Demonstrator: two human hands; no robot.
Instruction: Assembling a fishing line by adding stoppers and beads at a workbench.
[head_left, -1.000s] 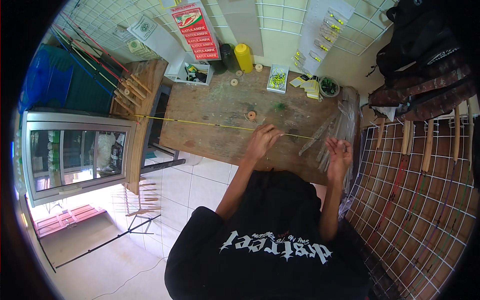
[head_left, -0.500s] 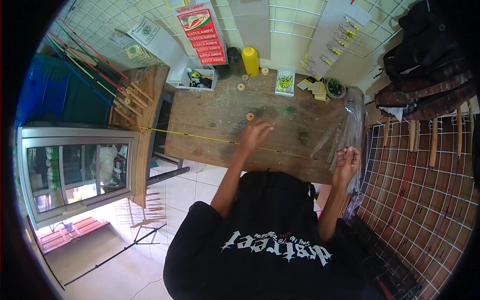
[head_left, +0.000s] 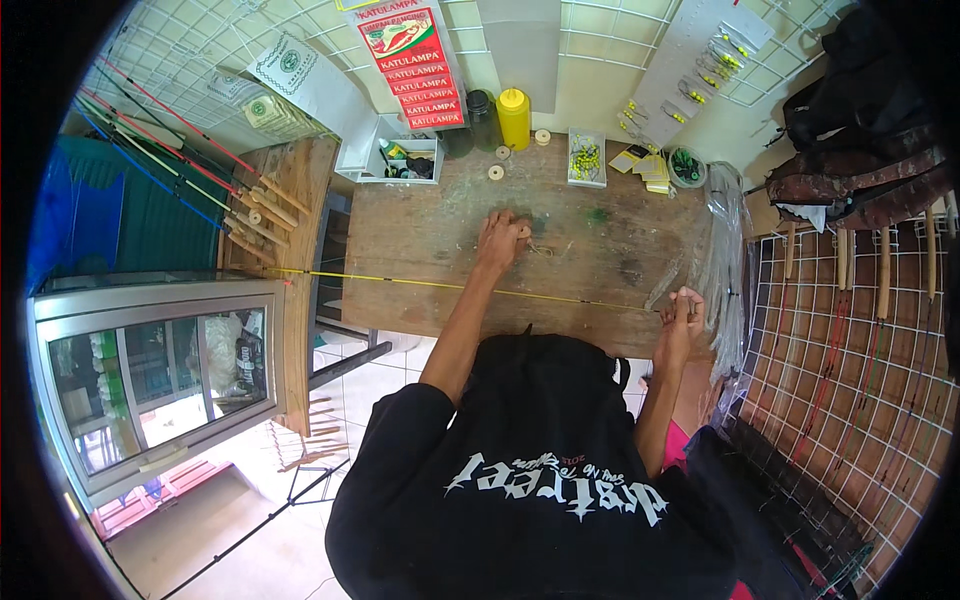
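Note:
A thin yellow fishing rod [head_left: 420, 281] with dark bands lies across the wooden table [head_left: 400, 235], its tip pointing right. My left hand [head_left: 500, 240] is on the tabletop beyond the rod, fingers curled around a small round wooden spool [head_left: 524, 232]. My right hand [head_left: 682, 314] is beside the rod tip at the table's right, with fingers bent together. Whatever thin thing may be between those fingers is too small to make out.
Two pale discs [head_left: 496, 172], a yellow squeeze bottle [head_left: 514, 120], a white tray of small bright pieces [head_left: 587, 160] and a white box [head_left: 411, 163] stand along the back. Clear plastic sleeves [head_left: 728, 270] hang at the right edge. A glass-fronted cabinet [head_left: 160, 375] stands left.
My left hand has come down onto the spool, which was lying uncovered before. My right hand has shifted left, closer to the rod tip. The whole view has moved slightly.

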